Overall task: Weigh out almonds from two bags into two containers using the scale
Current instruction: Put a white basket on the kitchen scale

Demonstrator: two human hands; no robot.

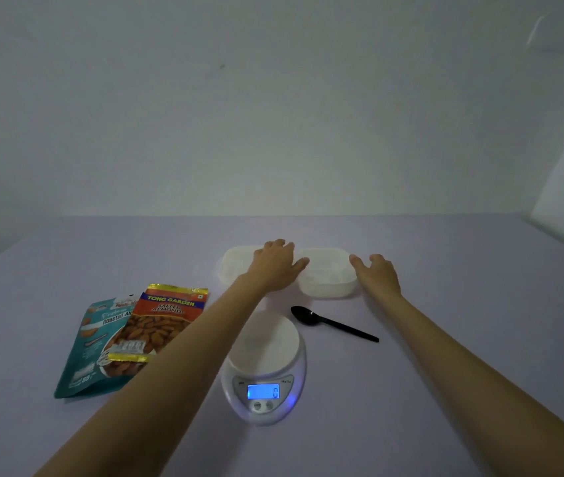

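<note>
1. White plastic, shallow and rounded, the two containers sit side by side at the far middle of the tabletop: the left container and the right container, nearly touching.
2. Both arms reach straight forward, bare, palms down. The left hand lies over the right part of the left container, fingers spread and loosely curved, its thumb pointing at the rim of the right one; it is open, and whether it actually touches the plastic cannot be told.
3. The right hand hovers just beside the right container's right edge, fingers parted and slightly curled, gripping nothing.
4. So the right container lies between the two hands, and the left container sits half hidden under the left hand.
5. Nearer the person, the white scale stands in the middle with a bare platform and a lit blue display reading 0; the left forearm passes just left of it.
6. A black spoon lies between scale and right container, bowl to the left, handle pointing right and nearer.
7. To the left, well apart from the hands, lie two bags flat: the red salted almonds bag overlapping the teal roasted almonds bag.
8. Open tabletop spreads to the right of the right arm and along the near edge; the far edge meets a plain wall.
</note>
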